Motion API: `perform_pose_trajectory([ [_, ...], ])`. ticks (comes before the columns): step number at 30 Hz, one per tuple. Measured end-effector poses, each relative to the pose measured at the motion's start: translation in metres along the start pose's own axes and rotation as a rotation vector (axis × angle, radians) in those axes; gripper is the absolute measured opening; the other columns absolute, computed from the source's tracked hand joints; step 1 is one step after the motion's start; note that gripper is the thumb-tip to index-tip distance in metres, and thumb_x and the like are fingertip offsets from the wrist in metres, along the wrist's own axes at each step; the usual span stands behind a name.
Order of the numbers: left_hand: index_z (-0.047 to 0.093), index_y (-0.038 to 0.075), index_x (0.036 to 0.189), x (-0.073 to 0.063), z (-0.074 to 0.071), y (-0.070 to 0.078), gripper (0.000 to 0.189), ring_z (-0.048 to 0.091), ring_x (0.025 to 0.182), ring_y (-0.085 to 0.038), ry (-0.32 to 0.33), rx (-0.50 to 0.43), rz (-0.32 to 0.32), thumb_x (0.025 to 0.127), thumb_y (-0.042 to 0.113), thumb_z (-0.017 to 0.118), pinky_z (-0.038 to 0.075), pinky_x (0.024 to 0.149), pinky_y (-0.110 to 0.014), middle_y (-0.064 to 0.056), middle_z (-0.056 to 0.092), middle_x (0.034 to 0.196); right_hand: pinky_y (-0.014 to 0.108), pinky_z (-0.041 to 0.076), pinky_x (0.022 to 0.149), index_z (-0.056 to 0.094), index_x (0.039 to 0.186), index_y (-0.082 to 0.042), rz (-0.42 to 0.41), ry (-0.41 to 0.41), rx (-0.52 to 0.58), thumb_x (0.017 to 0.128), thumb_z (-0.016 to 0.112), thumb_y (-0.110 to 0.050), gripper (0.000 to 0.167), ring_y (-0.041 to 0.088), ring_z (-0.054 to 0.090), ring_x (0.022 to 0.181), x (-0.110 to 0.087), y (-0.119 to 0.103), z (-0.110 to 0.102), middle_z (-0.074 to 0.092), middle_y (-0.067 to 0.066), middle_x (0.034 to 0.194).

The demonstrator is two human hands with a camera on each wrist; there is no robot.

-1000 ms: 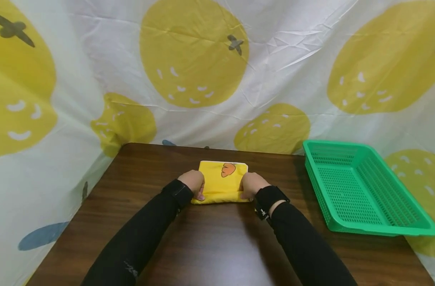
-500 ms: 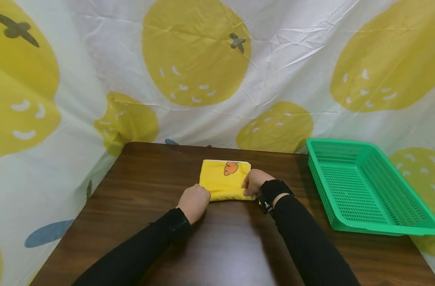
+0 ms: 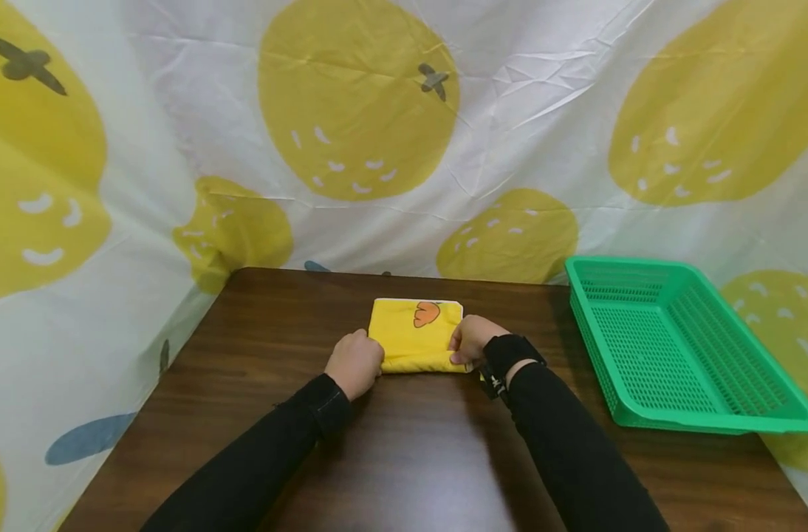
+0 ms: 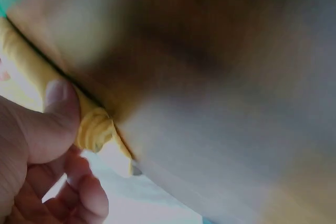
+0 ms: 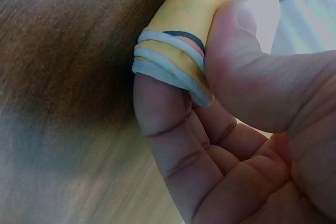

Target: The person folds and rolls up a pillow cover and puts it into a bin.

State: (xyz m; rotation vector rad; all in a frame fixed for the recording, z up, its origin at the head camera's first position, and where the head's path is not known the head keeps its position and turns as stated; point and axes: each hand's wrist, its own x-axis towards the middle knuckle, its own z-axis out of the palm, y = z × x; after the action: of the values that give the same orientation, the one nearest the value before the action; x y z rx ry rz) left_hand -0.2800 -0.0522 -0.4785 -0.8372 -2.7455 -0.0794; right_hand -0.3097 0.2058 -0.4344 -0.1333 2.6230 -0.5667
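Both hands' grip pinches folded yellow cloth (image 3: 413, 336) near corners.

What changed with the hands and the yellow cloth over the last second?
The left hand slid off the folded yellow cloth, drew back toward the person, then came forward again to pinch its near left corner. The right hand shifted slightly and pinches the near right corner, several layers between thumb and fingers. The cloth, the table and the green basket stayed put.
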Motion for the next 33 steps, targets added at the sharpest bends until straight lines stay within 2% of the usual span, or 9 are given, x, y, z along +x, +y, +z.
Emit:
perform_pose_trajectory([
  [5, 0.077, 0.008, 0.076, 0.016, -0.005, -0.007, 0.015, 0.059, 0.074, -0.023, -0.113, -0.076, -0.007, 0.083, 0.012, 0.090, 0.059, 0.077, -0.045, -0.006, 0.066, 0.074, 0.023, 0.051, 0.064, 0.077, 0.101, -0.007, -0.002, 0.011, -0.002, 0.094, 0.082, -0.013, 0.011, 0.013, 0.061, 0.073, -0.004, -0.001, 0.000, 0.066, 0.002, 0.091],
  [14, 0.068, 0.010, 0.069, 0.051, -0.013, -0.014, 0.024, 0.053, 0.066, -0.020, -0.397, -0.057, 0.042, 0.084, 0.011, 0.087, 0.053, 0.072, -0.040, -0.002, 0.060, 0.068, 0.026, 0.052, 0.067, 0.077, 0.096, -0.010, -0.034, 0.057, -0.038, 0.092, 0.084, -0.015, 0.010, 0.015, 0.062, 0.075, -0.001, 0.004, 0.009, 0.069, 0.002, 0.091],
  [15, 0.066, 0.012, 0.068, 0.058, 0.007, -0.024, 0.026, 0.052, 0.066, -0.019, -0.403, -0.045, 0.072, 0.083, 0.014, 0.087, 0.051, 0.071, -0.039, 0.000, 0.059, 0.067, 0.026, 0.052, 0.068, 0.077, 0.095, -0.011, -0.049, 0.076, -0.069, 0.092, 0.085, -0.015, 0.010, 0.015, 0.062, 0.075, -0.003, 0.004, 0.011, 0.070, 0.002, 0.090],
  [20, 0.061, 0.014, 0.060, 0.081, 0.025, -0.032, 0.026, 0.046, 0.065, -0.021, -0.487, 0.032, 0.164, 0.075, 0.013, 0.082, 0.047, 0.066, -0.040, 0.000, 0.049, 0.063, 0.037, 0.059, 0.074, 0.080, 0.088, -0.010, -0.102, 0.237, -0.277, 0.090, 0.084, -0.016, 0.007, 0.019, 0.068, 0.076, -0.014, -0.005, 0.023, 0.076, 0.005, 0.090],
  [22, 0.063, 0.011, 0.064, 0.082, 0.006, -0.022, 0.019, 0.047, 0.067, -0.022, -0.515, 0.088, 0.179, 0.073, 0.013, 0.080, 0.049, 0.067, -0.040, -0.002, 0.050, 0.066, 0.044, 0.062, 0.072, 0.077, 0.082, -0.008, -0.128, 0.332, -0.379, 0.092, 0.080, -0.014, 0.012, 0.025, 0.071, 0.075, -0.019, -0.010, 0.029, 0.076, 0.008, 0.087],
  [24, 0.061, 0.012, 0.064, 0.091, 0.022, -0.032, 0.018, 0.045, 0.064, -0.020, -0.503, 0.103, 0.223, 0.067, 0.014, 0.079, 0.047, 0.065, -0.038, -0.001, 0.049, 0.064, 0.048, 0.063, 0.069, 0.073, 0.078, -0.007, -0.172, 0.432, -0.503, 0.095, 0.076, -0.012, 0.018, 0.028, 0.071, 0.076, -0.025, -0.015, 0.036, 0.074, 0.011, 0.084],
  [28, 0.056, 0.016, 0.061, 0.100, 0.027, -0.038, 0.028, 0.042, 0.061, -0.014, -0.585, 0.078, 0.212, 0.066, 0.017, 0.083, 0.046, 0.068, -0.035, 0.004, 0.046, 0.062, 0.044, 0.062, 0.062, 0.074, 0.081, -0.007, -0.267, 0.570, -0.716, 0.097, 0.074, -0.007, 0.016, 0.027, 0.072, 0.071, -0.040, -0.021, 0.052, 0.072, 0.010, 0.078],
  [31, 0.063, 0.014, 0.064, 0.091, -0.014, -0.021, 0.025, 0.044, 0.065, -0.013, -0.654, 0.070, 0.162, 0.071, 0.017, 0.087, 0.044, 0.069, -0.030, 0.004, 0.048, 0.065, 0.039, 0.061, 0.059, 0.078, 0.081, -0.008, -0.290, 0.612, -0.795, 0.096, 0.075, -0.008, 0.015, 0.023, 0.070, 0.068, -0.049, -0.021, 0.063, 0.070, 0.008, 0.075],
  [33, 0.067, 0.012, 0.069, 0.082, -0.044, -0.008, 0.021, 0.045, 0.066, -0.013, -0.699, 0.023, 0.084, 0.074, 0.012, 0.088, 0.041, 0.066, -0.026, 0.004, 0.051, 0.066, 0.038, 0.060, 0.057, 0.080, 0.082, -0.009, -0.292, 0.623, -0.818, 0.096, 0.073, -0.008, 0.016, 0.023, 0.069, 0.066, -0.053, -0.021, 0.070, 0.069, 0.008, 0.074],
])
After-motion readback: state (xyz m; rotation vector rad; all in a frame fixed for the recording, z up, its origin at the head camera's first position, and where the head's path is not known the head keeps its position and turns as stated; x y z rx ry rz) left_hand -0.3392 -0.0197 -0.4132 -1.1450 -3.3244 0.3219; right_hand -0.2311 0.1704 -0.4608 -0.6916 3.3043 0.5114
